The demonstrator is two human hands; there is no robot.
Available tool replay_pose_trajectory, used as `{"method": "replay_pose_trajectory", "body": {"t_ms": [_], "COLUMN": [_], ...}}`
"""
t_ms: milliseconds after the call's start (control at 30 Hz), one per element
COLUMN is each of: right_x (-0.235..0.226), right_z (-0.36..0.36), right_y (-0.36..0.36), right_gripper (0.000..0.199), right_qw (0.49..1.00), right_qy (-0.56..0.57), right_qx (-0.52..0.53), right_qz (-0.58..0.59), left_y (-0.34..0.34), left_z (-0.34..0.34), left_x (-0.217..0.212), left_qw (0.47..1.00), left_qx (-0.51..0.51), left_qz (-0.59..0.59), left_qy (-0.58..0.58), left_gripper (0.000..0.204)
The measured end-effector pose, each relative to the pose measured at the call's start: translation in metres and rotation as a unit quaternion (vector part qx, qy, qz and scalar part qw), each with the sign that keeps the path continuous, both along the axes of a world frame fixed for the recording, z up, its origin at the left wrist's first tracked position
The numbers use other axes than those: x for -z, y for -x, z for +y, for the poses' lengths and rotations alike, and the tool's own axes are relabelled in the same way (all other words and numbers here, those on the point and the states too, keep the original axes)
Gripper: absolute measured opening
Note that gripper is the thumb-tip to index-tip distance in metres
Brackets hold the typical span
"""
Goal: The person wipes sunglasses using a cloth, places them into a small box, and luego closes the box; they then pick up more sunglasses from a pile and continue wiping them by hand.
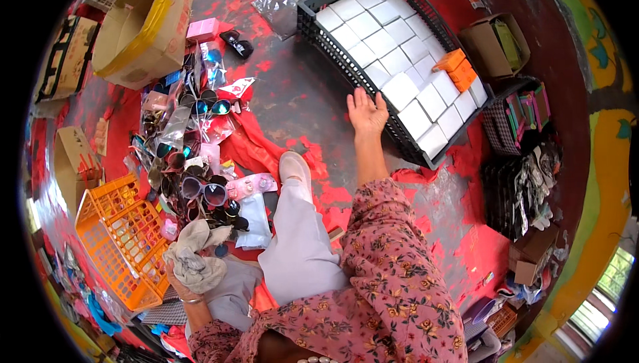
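Left fingers hold one crumpled grey cloth.

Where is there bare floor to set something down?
The widest bare patch of floor lies between the sunglasses pile and the black crate. Another lies between the floral right sleeve and the black stack. It's crowded beside the orange basket; white boxes nearly fill the crate.

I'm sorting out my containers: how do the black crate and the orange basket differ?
The black crate is dark, the orange basket bright. The black crate looks larger in this view than the orange basket. The black crate is beside the open right hand; the orange basket is near the left hand. Both have walls pierced with openings.
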State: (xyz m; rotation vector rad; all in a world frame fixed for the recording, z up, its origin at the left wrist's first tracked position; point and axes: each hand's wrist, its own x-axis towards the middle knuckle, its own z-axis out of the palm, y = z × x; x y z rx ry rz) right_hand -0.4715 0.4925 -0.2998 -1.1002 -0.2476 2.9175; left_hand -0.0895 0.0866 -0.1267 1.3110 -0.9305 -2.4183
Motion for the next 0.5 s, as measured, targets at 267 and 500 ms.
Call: {"method": "replay_pose_trajectory", "body": {"t_ms": [267,500], "right_x": [-0.005,0.007], "right_z": [0.043,0.05], "right_y": [0.019,0.036], "right_gripper": [0.074,0.06], "right_qw": [0.997,0.988], "right_qy": [0.009,0.049], "right_qx": [0.025,0.044], "right_qz": [-0.068,-0.141], "left_y": [0.017,0.014], "left_z": [0.015,0.012], "left_x": [-0.006,-0.005], "left_qw": [0.999,0.999], "left_qx": [0.028,0.024], "left_qz": [-0.028,-0.025], "left_qy": [-0.008,0.001], "left_gripper": [0.045,0.048]}}
